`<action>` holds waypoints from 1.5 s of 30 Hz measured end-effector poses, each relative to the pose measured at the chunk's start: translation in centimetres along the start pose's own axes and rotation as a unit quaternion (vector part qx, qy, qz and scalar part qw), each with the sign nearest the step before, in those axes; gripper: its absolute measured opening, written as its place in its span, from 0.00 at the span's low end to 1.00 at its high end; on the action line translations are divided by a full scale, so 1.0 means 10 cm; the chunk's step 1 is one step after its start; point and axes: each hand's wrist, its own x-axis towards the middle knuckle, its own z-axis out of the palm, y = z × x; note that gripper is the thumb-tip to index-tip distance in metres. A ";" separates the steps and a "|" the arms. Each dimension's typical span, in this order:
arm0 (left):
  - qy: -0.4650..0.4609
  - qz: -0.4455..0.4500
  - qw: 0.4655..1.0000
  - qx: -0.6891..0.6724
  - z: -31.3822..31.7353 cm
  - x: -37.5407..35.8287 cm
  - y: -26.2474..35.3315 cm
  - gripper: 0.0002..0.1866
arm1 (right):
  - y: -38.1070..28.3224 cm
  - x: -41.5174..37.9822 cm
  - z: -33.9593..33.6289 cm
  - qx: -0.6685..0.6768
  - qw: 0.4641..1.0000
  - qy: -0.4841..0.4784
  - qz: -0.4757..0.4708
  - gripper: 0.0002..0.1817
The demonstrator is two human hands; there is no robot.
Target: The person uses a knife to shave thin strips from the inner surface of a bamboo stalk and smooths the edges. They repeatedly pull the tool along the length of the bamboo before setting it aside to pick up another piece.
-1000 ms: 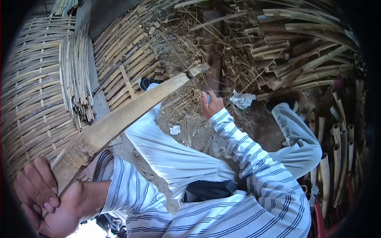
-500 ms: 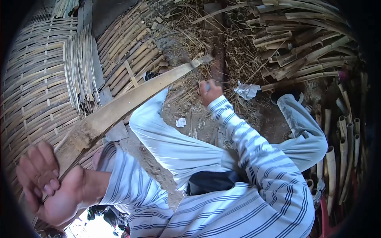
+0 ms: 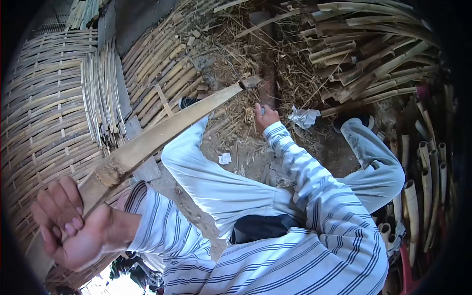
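Note:
My left hand, at the lower left, is closed around the near end of a long split bamboo strip. The strip slants up and away to the right, its pale inner face showing and a rough brown node not far from my fingers. At its far end is a dark, flat, blade-like piece. My right hand makes a fist below that end, with the small grey end of a tool showing in it. The rest of this tool is hidden, so I cannot tell its kind.
Woven bamboo panels and a bundle of thin slats lie at left. Split bamboo is piled at upper right, bamboo poles at right. Shavings, crumpled plastic and a paper scrap litter the ground.
My left hand has moved slightly right with the bamboo strip, whose far end sits a little lower. My right fist has shifted a little right and down.

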 end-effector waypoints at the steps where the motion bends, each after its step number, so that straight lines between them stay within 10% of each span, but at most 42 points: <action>1: 0.037 0.025 0.998 0.038 0.01 0.01 -0.05 0.11 | -0.03 -0.02 -0.07 0.010 1.000 -0.023 0.010 0.22; 6: -0.058 -0.038 0.995 -0.073 -0.03 -0.02 0.00 0.11 | -1.06 -0.02 -0.96 0.135 0.980 -0.126 0.067 0.23; 12: 0.041 -0.001 0.999 -0.004 0.05 0.04 -0.02 0.11 | -0.40 0.08 -0.51 0.054 0.982 -0.115 0.140 0.25; 18: 0.031 0.007 0.999 0.007 0.14 0.04 -0.07 0.11 | -1.17 -0.13 -1.07 0.143 0.988 -0.016 -0.054 0.16; 23: 0.054 -0.022 0.998 -0.026 0.02 0.04 -0.04 0.11 | -0.14 0.10 -0.13 -0.067 0.994 0.059 -0.068 0.15; 30: 0.072 0.006 0.997 0.041 0.24 0.06 -0.09 0.11 | -1.17 -0.11 -1.11 0.139 0.986 -0.091 0.023 0.19; 31: -0.041 -0.053 0.994 -0.089 0.03 0.11 -0.07 0.11 | -1.20 -0.10 -1.12 0.134 0.986 -0.098 -0.002 0.17; 36: 0.080 0.004 0.996 0.036 0.25 0.07 -0.07 0.10 | -0.40 0.07 -0.63 0.036 0.970 -0.164 0.176 0.31; 45: 0.043 -0.001 0.999 0.022 0.23 0.07 -0.10 0.10 | -1.03 -0.09 -0.96 0.096 0.991 -0.076 0.055 0.24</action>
